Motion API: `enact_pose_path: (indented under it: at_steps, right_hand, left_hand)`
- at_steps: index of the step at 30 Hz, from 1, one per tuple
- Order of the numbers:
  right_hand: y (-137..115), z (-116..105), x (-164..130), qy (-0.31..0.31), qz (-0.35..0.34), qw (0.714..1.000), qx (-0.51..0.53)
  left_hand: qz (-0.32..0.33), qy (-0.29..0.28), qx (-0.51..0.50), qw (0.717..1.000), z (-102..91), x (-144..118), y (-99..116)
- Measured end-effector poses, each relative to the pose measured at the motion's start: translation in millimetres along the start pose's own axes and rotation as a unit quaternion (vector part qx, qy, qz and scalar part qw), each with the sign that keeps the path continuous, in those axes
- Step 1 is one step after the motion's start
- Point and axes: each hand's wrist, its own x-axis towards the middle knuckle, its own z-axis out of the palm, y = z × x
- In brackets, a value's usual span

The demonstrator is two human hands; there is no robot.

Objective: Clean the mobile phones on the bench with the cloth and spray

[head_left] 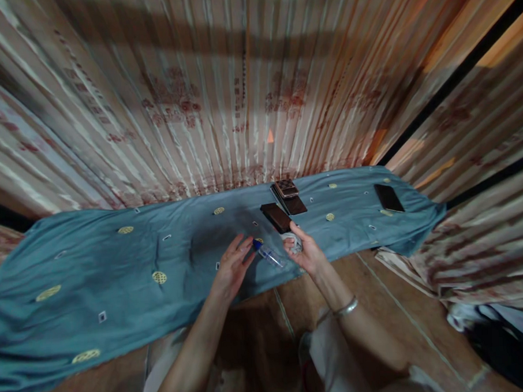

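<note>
My left hand [233,268] has its fingers spread beside the blue cap of a small clear bottle [270,255]. The bottle lies on its side on the teal cloth. I see nothing held in that hand. My right hand [307,253] is closed around a crumpled whitish cloth [292,242]. Its thumb reaches the near corner of a dark, flat, phone-like item [276,217]; whether it grips that item too, I cannot tell. Just beyond lies a checkered brown item [286,188] on top of other dark flat pieces [295,205].
A teal patterned cloth [117,266] covers the long, narrow surface before me. Toward its right end rests a black phone-like slab [388,197]. Pleated floral curtains [214,94] hang behind, with dark poles at the sides. Dark fabric [506,347] lies at lower right.
</note>
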Motion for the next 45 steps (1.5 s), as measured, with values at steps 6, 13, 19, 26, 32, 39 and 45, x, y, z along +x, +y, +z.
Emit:
enact_pose_path:
  at_steps: [6,13,19,26,32,39,45]
  right_hand:
    - [-34.1,-18.4,11.6,0.070,-0.103,0.992,-0.032]
    - [-46.5,-32.9,31.6,0.124,-0.153,0.978,-0.066]
    - [-48.7,-41.7,47.1,0.130,-0.163,0.974,-0.086]
    - [-48.2,-48.5,61.5,0.161,-0.185,0.962,-0.121]
    - [-42.4,-54.1,72.3,0.178,-0.193,0.953,-0.154]
    - [-39.7,-55.7,75.3,0.179,-0.197,0.948,-0.177]
    - [-41.5,-53.3,75.0,0.180,-0.187,0.948,-0.182]
  left_hand:
    - [0.013,0.050,0.017,0.999,-3.8,-2.5,0.7]
    - [0.008,0.072,0.039,0.997,-6.4,-5.5,-6.3]
    - [0.008,0.073,0.054,0.996,-7.6,-5.9,-15.3]
    - [0.005,0.075,0.052,0.996,-8.4,-6.5,-17.8]
    - [0.003,0.083,0.064,0.995,-9.6,-6.6,-16.1]
    - [-0.003,0.076,0.070,0.995,-10.9,-5.3,-16.8]
    - [-0.005,0.074,0.079,0.994,-12.1,-5.1,-18.4]
